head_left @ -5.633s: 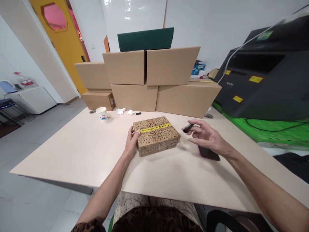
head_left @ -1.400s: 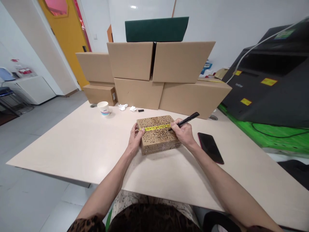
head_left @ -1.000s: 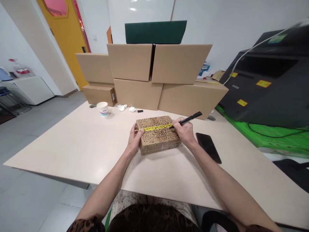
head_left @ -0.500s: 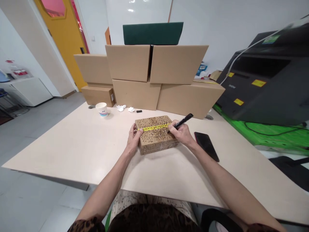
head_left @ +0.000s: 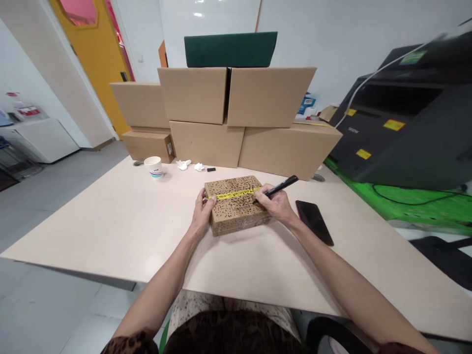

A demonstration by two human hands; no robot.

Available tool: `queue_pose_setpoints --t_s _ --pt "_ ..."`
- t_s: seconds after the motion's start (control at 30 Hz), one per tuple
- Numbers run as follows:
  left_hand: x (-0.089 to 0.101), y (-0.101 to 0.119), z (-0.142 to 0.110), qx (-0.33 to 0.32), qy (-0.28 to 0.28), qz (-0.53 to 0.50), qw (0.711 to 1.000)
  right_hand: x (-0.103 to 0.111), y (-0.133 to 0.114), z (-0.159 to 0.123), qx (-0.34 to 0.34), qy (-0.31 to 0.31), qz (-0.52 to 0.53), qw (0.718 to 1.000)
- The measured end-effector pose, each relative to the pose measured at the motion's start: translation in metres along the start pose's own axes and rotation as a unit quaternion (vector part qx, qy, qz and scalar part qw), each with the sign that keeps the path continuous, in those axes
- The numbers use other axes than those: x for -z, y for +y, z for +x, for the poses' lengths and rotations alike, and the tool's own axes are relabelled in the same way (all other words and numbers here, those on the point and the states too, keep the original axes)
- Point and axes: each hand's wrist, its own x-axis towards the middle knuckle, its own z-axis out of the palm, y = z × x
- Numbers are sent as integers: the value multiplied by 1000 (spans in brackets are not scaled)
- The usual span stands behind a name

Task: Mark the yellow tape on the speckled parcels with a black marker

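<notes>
A small cardboard box (head_left: 236, 211) lies flat on the table in front of me, its top and front covered in short black marks. A strip of yellow tape (head_left: 232, 194) runs across its top. My left hand (head_left: 202, 209) grips the box's left side, thumb on the top edge and fingers down the side. In my right hand (head_left: 276, 202) is a black marker (head_left: 282, 187), held like a pen, its tip at the box top near the right side. The marker's black cap (head_left: 211, 169) lies apart behind the box.
Stacked cardboard boxes (head_left: 204, 142) and a dark green box (head_left: 230, 50) stand at the table's back. A paper cup (head_left: 154, 167) and crumpled tissues (head_left: 183, 164) are at back left. A phone (head_left: 314, 222) lies right of my hand. A large dark machine (head_left: 391, 123) stands beyond the table.
The marker has tilted lower and its tip has shifted slightly on the box top. My left hand keeps its hold on the box. The whole view has moved a little.
</notes>
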Motion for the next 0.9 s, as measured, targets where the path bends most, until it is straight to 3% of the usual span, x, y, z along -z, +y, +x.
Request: queue_pose_setpoints --t_s 0.1,0.4,0.6,0.8,0.9 --pt "0 2 -1 16 -3 -1 1000 -3 -2 0 -8 -16 -6 1000" --pt "0 3 0 14 -8 -3 1000 2 3 3 -17 60 48 997" --pt "-1 4 0 13 -6 -4 1000 1 1 -3 9 14 -36 999" --pt "0 0 2 16 -9 -4 1000 5 9 2 -10 96 39 995" --pt "0 0 1 17 -9 -2 1000 7 8 0 6 49 -1 999"
